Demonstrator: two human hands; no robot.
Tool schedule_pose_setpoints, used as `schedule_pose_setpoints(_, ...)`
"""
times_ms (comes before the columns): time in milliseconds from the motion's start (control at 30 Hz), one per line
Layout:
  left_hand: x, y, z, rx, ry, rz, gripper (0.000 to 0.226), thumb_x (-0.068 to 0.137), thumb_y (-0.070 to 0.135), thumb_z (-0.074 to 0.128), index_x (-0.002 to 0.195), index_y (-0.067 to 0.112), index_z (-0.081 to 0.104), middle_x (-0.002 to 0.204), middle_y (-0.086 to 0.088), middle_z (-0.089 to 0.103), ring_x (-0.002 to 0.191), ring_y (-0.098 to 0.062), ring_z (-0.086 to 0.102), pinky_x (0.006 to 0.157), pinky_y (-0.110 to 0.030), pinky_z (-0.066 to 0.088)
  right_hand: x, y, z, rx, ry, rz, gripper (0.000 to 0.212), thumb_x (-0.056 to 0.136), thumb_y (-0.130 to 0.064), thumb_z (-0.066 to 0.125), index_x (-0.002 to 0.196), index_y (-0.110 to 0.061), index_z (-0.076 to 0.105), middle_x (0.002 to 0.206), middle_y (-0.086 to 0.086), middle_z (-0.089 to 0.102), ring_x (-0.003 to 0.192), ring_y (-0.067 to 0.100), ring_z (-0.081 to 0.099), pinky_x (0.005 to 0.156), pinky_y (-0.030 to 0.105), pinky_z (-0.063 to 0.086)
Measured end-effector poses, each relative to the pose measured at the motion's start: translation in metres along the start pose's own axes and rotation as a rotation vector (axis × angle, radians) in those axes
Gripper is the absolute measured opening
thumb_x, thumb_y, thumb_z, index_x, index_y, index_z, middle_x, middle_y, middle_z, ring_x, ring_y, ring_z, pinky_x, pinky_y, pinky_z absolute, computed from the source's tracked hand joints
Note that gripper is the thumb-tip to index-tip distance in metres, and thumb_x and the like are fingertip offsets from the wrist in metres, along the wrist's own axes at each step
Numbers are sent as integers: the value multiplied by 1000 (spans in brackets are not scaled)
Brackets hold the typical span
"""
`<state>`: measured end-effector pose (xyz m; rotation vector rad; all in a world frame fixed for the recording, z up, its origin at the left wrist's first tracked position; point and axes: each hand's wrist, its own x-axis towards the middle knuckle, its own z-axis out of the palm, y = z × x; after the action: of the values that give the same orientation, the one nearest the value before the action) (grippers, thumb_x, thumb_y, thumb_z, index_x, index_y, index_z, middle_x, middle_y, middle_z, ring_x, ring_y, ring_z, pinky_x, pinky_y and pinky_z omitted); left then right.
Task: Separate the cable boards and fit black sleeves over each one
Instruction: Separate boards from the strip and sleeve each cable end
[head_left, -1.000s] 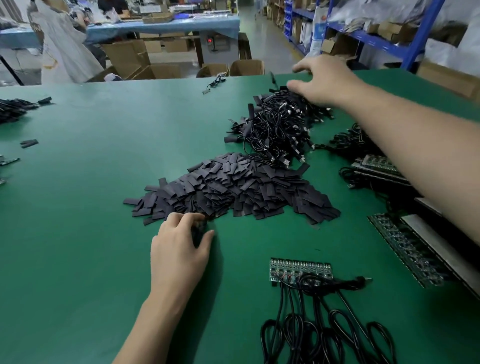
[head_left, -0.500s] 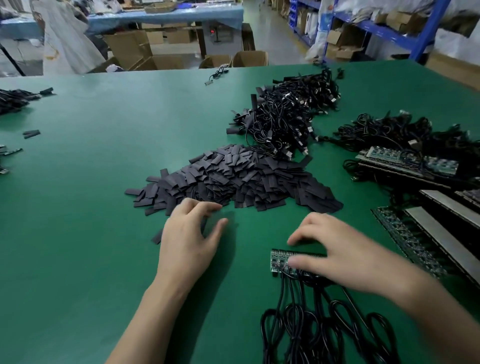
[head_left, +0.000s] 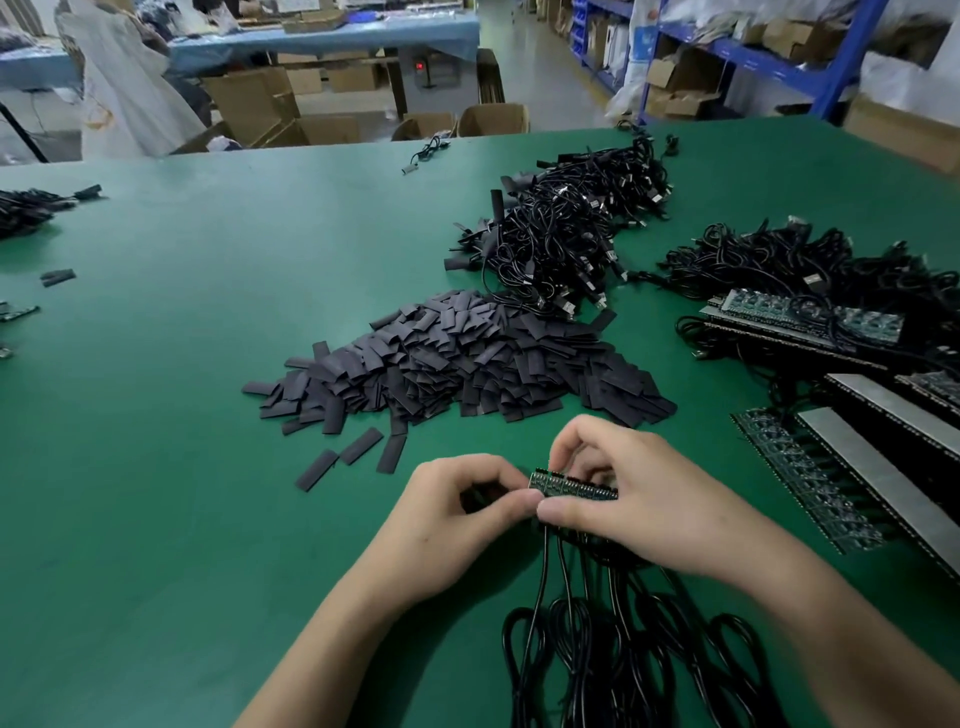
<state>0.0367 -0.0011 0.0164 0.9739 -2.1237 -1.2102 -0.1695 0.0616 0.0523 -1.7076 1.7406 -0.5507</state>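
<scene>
A strip of joined green cable boards (head_left: 574, 487) is lifted just above the green table (head_left: 208, 467), its black cables (head_left: 613, 649) trailing toward me. My right hand (head_left: 639, 499) grips the strip from the right, thumb below and fingers over the top. At the strip's left end my left hand (head_left: 457, 519) pinches the end board; something dark shows under its curled fingers. A big heap of flat black sleeves (head_left: 457, 364) lies just beyond both hands.
Three loose sleeves (head_left: 358, 452) lie left of the hands. A pile of black finished cables (head_left: 571, 244) sits behind the sleeve heap. More board strips with cables (head_left: 810, 317) and panels (head_left: 810, 483) are stacked on the right. Boxes and shelves stand past the table's far edge.
My left hand left the sleeve heap's edge and moved right to the strip. My right hand came back from the far cable pile, took the strip and raised it off the table.
</scene>
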Motion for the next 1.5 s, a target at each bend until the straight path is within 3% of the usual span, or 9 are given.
schedule_pose_setpoints(133,0,1,2,-139,-8,-41,15,93,29,75,79,26,73,67,14,64,62,-1,54,61,-14,40,3,3,-3,-5,2,-30,7,89,-45,73,85,-41,68,87,-21,70,84,-4,65,76,23,52)
schedule_pose_setpoints(233,1,1,2,-262,11,-73,7,90,24,78,84,20,76,74,7,68,69,-7,59,67,-19,44,1,3,5,-4,68,-51,9,90,-45,73,84,-39,71,85,-25,70,83,-7,64,67,15,45)
schedule_pose_setpoints(667,2,1,4,-353,-31,-114,11,88,33,70,81,26,76,70,6,64,62,-7,52,58,-17,40,-1,6,10,136,44,-117,14,91,-29,76,80,-36,72,77,-21,71,76,-4,64,67,13,44)
schedule_pose_setpoints(867,1,2,1,-487,-53,-141,13,91,26,73,84,17,78,74,-5,68,64,-11,57,61,-17,44,0,6,7,243,-22,-121,10,93,-26,75,86,-33,74,84,-12,74,81,3,68,81,31,53)
schedule_pose_setpoints(1033,1,8,-2,-454,36,-75,16,87,23,74,84,7,76,76,-1,72,70,-8,63,68,-16,47,3,13,10,190,78,-32,5,91,-31,75,87,-35,74,86,-18,74,82,-3,67,79,25,50)
schedule_pose_setpoints(1133,-1,12,-3,-428,89,74,14,87,24,80,82,12,75,80,3,68,76,-11,60,72,-21,45,-1,14,10,60,191,-84,14,90,-40,72,104,-43,73,99,-28,70,103,-11,60,87,11,43)
schedule_pose_setpoints(1267,-2,16,5,-356,165,158,8,82,34,76,79,27,76,73,4,65,70,-18,54,69,-31,42,-9,11,10,194,45,-299,27,95,-38,65,120,-33,74,120,-17,69,125,7,59,105,29,45)
schedule_pose_setpoints(1400,-2,15,2,-329,195,168,14,89,35,69,86,23,77,76,4,69,72,-19,62,71,-32,47,-10,9,13,402,-19,-298,15,98,-35,66,107,-32,78,110,-8,77,112,12,69,100,33,50)
schedule_pose_setpoints(1500,1,3,-10,-35,442,41,10,91,39,72,94,31,76,84,12,69,77,-6,62,71,-23,47,-11,9,5,668,38,-308,18,92,-47,68,95,-32,77,83,1,78,84,15,75,87,26,56)
